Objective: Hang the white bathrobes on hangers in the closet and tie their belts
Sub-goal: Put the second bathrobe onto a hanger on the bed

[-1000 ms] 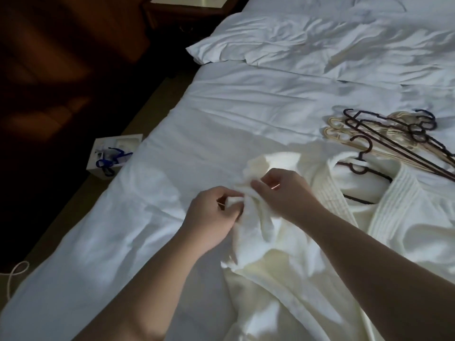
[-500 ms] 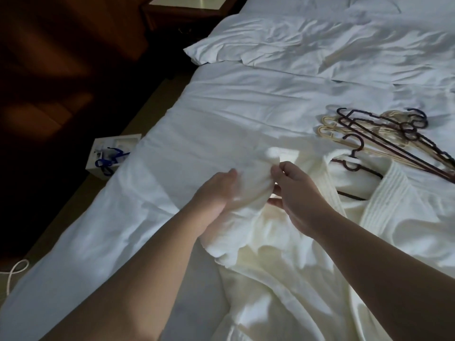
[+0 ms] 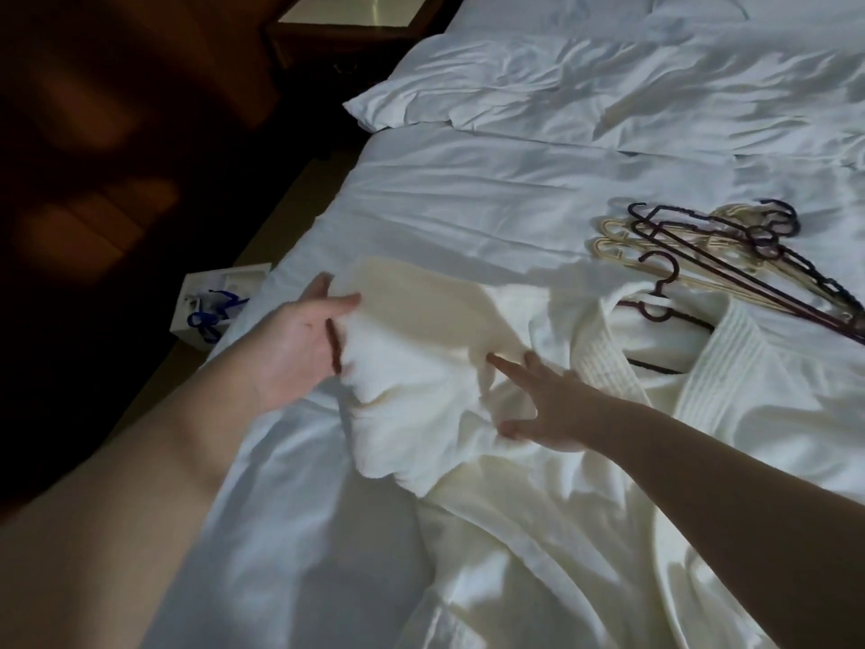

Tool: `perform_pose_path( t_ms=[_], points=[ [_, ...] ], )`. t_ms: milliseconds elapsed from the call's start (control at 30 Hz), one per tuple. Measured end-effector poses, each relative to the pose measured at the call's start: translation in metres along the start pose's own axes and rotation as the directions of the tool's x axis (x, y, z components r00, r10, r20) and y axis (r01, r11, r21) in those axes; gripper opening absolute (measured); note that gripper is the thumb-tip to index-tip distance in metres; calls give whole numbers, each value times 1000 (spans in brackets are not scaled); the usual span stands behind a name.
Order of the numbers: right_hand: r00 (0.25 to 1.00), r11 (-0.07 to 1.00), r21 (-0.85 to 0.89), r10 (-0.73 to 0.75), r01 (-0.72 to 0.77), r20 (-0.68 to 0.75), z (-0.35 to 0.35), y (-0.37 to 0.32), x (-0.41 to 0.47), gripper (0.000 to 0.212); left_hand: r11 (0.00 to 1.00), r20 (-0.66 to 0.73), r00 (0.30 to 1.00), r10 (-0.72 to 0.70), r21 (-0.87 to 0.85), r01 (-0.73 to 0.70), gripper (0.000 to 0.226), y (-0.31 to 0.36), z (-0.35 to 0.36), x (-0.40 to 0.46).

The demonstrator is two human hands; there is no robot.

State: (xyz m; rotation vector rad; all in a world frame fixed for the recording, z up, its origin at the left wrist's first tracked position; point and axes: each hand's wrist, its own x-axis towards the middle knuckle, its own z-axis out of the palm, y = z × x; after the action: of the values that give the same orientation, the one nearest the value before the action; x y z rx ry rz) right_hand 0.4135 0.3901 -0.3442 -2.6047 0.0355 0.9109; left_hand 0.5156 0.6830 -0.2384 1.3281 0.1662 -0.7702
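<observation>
A white bathrobe [image 3: 585,484] lies spread on the bed, its ribbed collar around a dark hanger [image 3: 660,302] whose hook sticks out at the neck. The robe's left sleeve [image 3: 421,348] stretches toward the bed's left side. My left hand [image 3: 299,344] pinches the cuff end of that sleeve between thumb and fingers. My right hand [image 3: 538,400] lies flat with spread, straight fingers pressing on the sleeve near the shoulder. No belt can be made out.
A pile of dark and cream hangers [image 3: 730,255] lies on the bed [image 3: 468,203] at the right. Rumpled pillows [image 3: 561,86] are at the head. A white box with blue ribbon [image 3: 215,302] sits on the floor by the bed; a nightstand [image 3: 351,21] stands beyond.
The bunched sleeve has been pulled out flat to the left. My hands moved apart: the left drew the cuff leftward, and the right let go and now presses flat.
</observation>
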Motion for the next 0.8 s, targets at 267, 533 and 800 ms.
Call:
perform_pose_path(
  t_ms=[267, 533, 800],
  points=[
    [999, 997, -81, 20, -17, 38, 8, 3, 20, 96, 282, -459, 878, -134, 832, 478, 85, 25, -59, -3],
    [996, 995, -99, 26, -17, 86, 3, -2, 24, 98, 571, -151, 987, -59, 806, 158, 51, 54, -99, -17],
    [1000, 1000, 6, 17, -17, 25, 1, -6, 14, 87, 151, -506, 682, 529, 847, 510, 104, -7, -70, -3]
  ],
)
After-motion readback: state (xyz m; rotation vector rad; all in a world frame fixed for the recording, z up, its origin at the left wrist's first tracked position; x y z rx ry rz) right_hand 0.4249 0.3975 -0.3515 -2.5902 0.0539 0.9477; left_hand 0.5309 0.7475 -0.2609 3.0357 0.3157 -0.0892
